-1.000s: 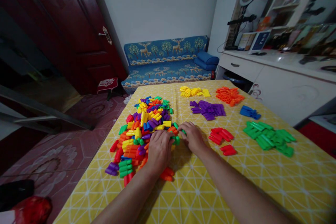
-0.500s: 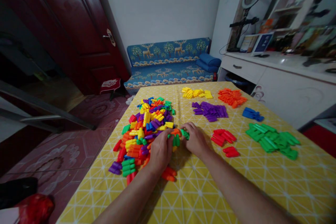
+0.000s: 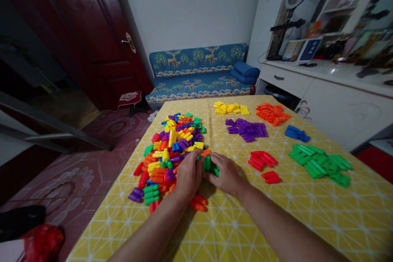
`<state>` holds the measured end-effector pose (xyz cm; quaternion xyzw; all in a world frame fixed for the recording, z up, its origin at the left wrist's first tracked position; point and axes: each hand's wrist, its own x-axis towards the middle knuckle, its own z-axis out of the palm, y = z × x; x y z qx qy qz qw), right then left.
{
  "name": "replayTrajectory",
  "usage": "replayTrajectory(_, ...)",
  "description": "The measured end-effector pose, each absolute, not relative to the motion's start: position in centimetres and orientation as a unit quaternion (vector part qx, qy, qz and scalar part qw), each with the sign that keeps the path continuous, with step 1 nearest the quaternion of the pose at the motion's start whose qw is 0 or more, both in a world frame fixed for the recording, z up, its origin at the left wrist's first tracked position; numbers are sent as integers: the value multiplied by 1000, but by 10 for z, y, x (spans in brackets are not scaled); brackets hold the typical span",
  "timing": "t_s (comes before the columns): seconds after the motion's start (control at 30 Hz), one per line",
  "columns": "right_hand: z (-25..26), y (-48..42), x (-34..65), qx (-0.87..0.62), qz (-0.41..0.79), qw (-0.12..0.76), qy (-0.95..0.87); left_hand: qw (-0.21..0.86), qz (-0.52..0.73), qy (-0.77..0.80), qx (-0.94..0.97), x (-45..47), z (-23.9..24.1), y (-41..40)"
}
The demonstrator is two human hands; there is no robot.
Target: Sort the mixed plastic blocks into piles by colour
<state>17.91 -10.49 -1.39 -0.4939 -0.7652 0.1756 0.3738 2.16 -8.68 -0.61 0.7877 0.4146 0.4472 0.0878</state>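
My left hand (image 3: 189,172) is closed on a green plastic toy piece (image 3: 206,163) made of joined bullet-shaped tubes, at the right edge of a mixed-colour heap (image 3: 172,137). Against it, my right hand (image 3: 226,175) curls its fingers round another green piece (image 3: 216,170), partly covered by the fingers. The two hands almost touch. An orange piece (image 3: 205,152) shows just behind the green ones. Below my left hand lies an orange piece (image 3: 199,202) on the cloth.
On the yellow patterned tablecloth (image 3: 233,221), single-colour groups lie to the right: yellow (image 3: 230,108), purple (image 3: 248,130), orange (image 3: 272,114), blue (image 3: 297,134), red (image 3: 262,159) and green (image 3: 321,163). Beyond the table stands a blue sofa (image 3: 199,84); a white dresser (image 3: 331,106) is at right.
My right hand has moved left and slightly down with its green piece, bringing it up against the green piece in my left hand. The left hand has barely moved.
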Motion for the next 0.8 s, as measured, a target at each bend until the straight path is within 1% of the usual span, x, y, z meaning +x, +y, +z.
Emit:
replayTrajectory(0.13,-19,-102,182,-510,176,404,-739,78,432,406,801,21,-7,-86)
replayTrajectory(0.33,-20,-97,183,-456,198,530,-687,57,389,404,826,20,-5,-88)
replayTrajectory(0.47,-11,-98,192,-482,159,603,-616,49,373,400,836,20,-4,-88)
replayTrajectory(0.57,1,-98,222,-537,109,620,-561,55,373,399,836,20,-4,-88)
replayTrajectory(0.63,9,-96,258,-583,51,602,-543,57,374,399,835,20,-4,-87)
replayTrajectory(0.67,11,-96,279,-611,17,579,-539,57,374,398,835,20,-4,-87)
replayTrajectory(0.77,11,-98,350,-722,-48,447,-526,57,376,394,837,20,-5,-87)
replayTrajectory(0.8,8,-101,371,-755,-52,396,-519,57,377,393,837,20,-6,-87)
